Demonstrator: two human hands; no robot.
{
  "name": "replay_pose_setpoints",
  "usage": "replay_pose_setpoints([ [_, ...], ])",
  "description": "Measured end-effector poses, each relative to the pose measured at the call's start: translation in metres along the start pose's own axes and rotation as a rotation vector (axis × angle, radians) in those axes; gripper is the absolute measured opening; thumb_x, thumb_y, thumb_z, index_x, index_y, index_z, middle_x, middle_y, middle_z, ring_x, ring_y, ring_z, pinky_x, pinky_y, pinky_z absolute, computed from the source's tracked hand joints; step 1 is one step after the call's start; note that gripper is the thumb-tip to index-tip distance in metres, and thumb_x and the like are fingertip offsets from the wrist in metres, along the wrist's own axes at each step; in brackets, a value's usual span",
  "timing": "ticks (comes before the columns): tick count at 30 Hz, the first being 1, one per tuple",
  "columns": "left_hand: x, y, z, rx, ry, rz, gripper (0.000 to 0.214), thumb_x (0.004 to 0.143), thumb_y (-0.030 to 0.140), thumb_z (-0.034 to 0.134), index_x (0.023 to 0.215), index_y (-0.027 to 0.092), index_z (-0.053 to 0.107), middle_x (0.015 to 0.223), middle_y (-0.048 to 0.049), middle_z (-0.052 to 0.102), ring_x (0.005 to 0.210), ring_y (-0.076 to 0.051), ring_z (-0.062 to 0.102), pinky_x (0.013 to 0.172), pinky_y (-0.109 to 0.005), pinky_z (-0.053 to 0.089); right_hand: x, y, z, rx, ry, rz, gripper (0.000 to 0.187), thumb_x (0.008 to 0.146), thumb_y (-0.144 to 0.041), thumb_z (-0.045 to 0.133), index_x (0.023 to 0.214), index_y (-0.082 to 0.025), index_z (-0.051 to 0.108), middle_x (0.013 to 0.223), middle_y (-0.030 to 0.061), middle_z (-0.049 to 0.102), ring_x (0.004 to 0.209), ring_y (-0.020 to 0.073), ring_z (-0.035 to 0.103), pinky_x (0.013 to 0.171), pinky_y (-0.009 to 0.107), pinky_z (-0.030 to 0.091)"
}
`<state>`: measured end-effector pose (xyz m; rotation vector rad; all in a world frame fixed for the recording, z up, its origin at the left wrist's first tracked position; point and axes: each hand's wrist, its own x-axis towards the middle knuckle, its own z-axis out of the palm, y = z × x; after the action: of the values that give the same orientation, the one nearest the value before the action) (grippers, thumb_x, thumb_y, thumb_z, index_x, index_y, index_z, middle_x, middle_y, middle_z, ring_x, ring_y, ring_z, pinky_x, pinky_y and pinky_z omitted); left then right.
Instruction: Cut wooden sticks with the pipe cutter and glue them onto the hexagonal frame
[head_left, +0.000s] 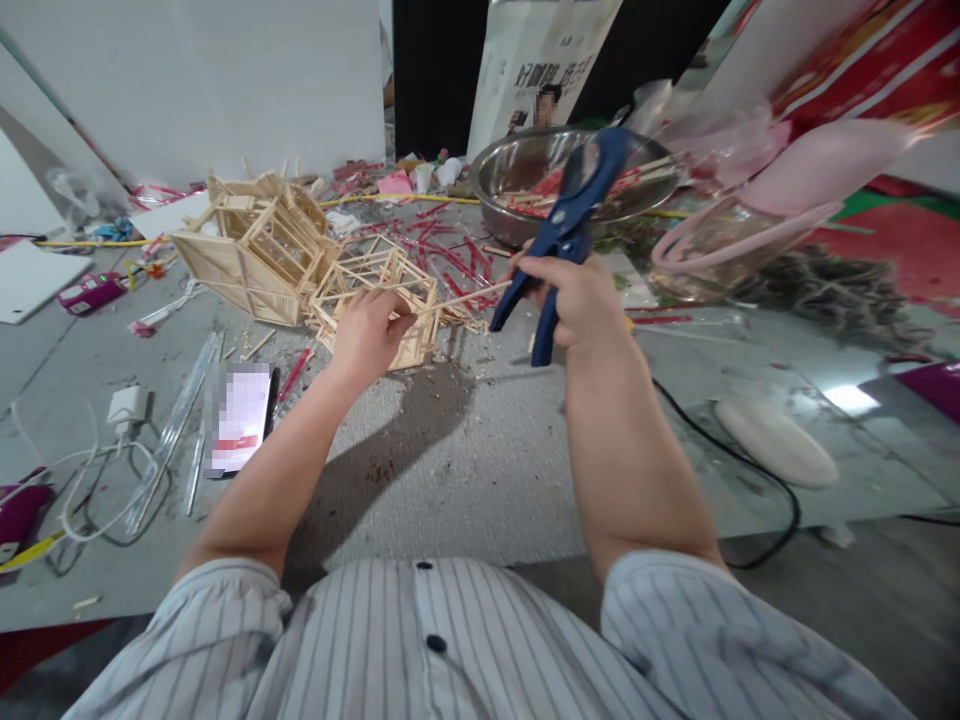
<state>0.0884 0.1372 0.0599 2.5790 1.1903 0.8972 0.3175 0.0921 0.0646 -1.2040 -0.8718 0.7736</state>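
My left hand (369,335) is closed in a pinch on a thin wooden stick (469,297) that points right toward the other hand. My right hand (577,300) is wrapped round the handles of blue cutters (570,225), whose head points up and away; the stick's far end meets the tool near my fingers. Just behind my left hand lies a small open frame of wooden sticks (379,285), and farther left stands a bigger stick-built house model (255,245). Sawdust and stick scraps cover the grey table (465,470) below both hands.
A steel bowl (525,175) with sticks and red scraps sits behind the cutters. A pink-rimmed clear container (739,240) is at right. A phone (244,415), charger and white cable (120,420) lie at left; a black cable (750,470) and white oval object (776,440) at right.
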Motion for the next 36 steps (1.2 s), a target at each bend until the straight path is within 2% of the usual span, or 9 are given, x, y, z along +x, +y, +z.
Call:
replay_pose_setpoints([
  [4, -0.016, 0.000, -0.019, -0.208, 0.110, -0.206, 0.006, 0.080, 0.022, 0.058, 0.075, 0.018, 0.059, 0.071, -0.0011, 0.062, 0.068, -0.013, 0.054, 0.064, -0.025, 0.041, -0.016, -0.023, -0.005, -0.037, -0.029, -0.281, 0.015, 0.070, -0.034, 0.057, 0.085, -0.029, 0.056, 0.096, 0.0039, 0.064, 0.099, 0.0268, 0.062, 0.078, 0.043, 0.051],
  [7, -0.030, -0.002, -0.030, -0.488, 0.219, -0.372, 0.012, 0.080, 0.025, 0.058, 0.070, 0.019, 0.055, 0.058, 0.0027, 0.053, 0.051, -0.008, 0.044, 0.049, -0.022, 0.034, -0.033, -0.033, 0.003, -0.074, 0.009, -0.447, 0.014, 0.068, -0.029, 0.057, 0.082, -0.030, 0.053, 0.089, 0.0022, 0.062, 0.092, 0.0238, 0.062, 0.086, 0.042, 0.048],
  [10, -0.042, -0.002, -0.039, -0.772, 0.292, -0.464, 0.016, 0.081, 0.026, 0.058, 0.068, 0.019, 0.052, 0.056, 0.0042, 0.050, 0.042, -0.005, 0.035, 0.042, -0.021, 0.028, -0.047, -0.028, 0.022, -0.270, -0.067, -0.401, 0.018, 0.067, -0.028, 0.060, 0.083, -0.026, 0.052, 0.082, 0.0031, 0.060, 0.082, 0.0224, 0.062, 0.082, 0.041, 0.048],
  [14, -0.062, -0.001, -0.047, -0.900, 0.316, -0.499, 0.018, 0.078, 0.029, 0.062, 0.068, 0.018, 0.053, 0.058, 0.0041, 0.052, 0.041, -0.004, 0.035, 0.040, -0.021, 0.027, -0.062, -0.002, 0.045, -0.735, -0.294, -0.308, 0.028, 0.065, -0.028, 0.062, 0.090, -0.024, 0.052, 0.083, 0.0060, 0.063, 0.081, 0.0255, 0.061, 0.078, 0.042, 0.047],
  [16, -0.073, -0.002, -0.044, -0.932, 0.300, -0.516, 0.021, 0.076, 0.034, 0.065, 0.069, 0.019, 0.053, 0.059, 0.0042, 0.052, 0.041, -0.003, 0.035, 0.039, -0.021, 0.026, -0.071, 0.012, 0.050, -0.874, -0.387, -0.294, 0.029, 0.066, -0.029, 0.059, 0.094, -0.022, 0.052, 0.088, 0.0097, 0.065, 0.084, 0.0281, 0.061, 0.078, 0.043, 0.047],
  [19, -0.089, -0.004, -0.031, -0.989, 0.262, -0.543, 0.024, 0.072, 0.038, 0.068, 0.069, 0.018, 0.053, 0.057, 0.0048, 0.052, 0.040, -0.003, 0.035, 0.038, -0.020, 0.024, -0.087, 0.032, 0.051, -0.981, -0.448, -0.289, 0.032, 0.069, -0.030, 0.053, 0.100, -0.020, 0.052, 0.098, 0.0147, 0.065, 0.092, 0.0311, 0.062, 0.081, 0.044, 0.047],
  [25, -0.103, -0.003, -0.003, -1.077, 0.138, -0.525, 0.031, 0.070, 0.043, 0.072, 0.069, 0.016, 0.057, 0.055, 0.0049, 0.051, 0.040, -0.002, 0.037, 0.038, -0.018, 0.023, -0.110, 0.062, 0.047, -1.046, -0.418, -0.306, 0.047, 0.069, -0.031, 0.052, 0.113, -0.014, 0.051, 0.110, 0.0203, 0.063, 0.101, 0.0347, 0.060, 0.085, 0.047, 0.047],
  [31, -0.106, -0.011, -0.002, -1.156, 0.172, -0.559, 0.035, 0.065, 0.046, 0.076, 0.069, 0.015, 0.059, 0.056, 0.0040, 0.056, 0.038, -0.001, 0.039, 0.036, -0.016, 0.025, -0.116, 0.078, 0.045, -1.025, -0.293, -0.523, 0.044, 0.072, -0.032, 0.053, 0.111, -0.013, 0.049, 0.104, 0.0185, 0.062, 0.103, 0.0339, 0.057, 0.089, 0.050, 0.045],
  [36, -0.110, -0.001, 0.001, -1.259, 0.089, -0.583, 0.036, 0.061, 0.044, 0.078, 0.066, 0.015, 0.058, 0.076, -0.0012, 0.068, 0.036, 0.000, 0.042, 0.035, -0.017, 0.030, -0.116, 0.082, 0.043, -1.040, -0.145, -0.561, 0.049, 0.072, -0.036, 0.059, 0.114, -0.013, 0.048, 0.107, 0.0186, 0.059, 0.103, 0.0327, 0.054, 0.090, 0.050, 0.042],
])
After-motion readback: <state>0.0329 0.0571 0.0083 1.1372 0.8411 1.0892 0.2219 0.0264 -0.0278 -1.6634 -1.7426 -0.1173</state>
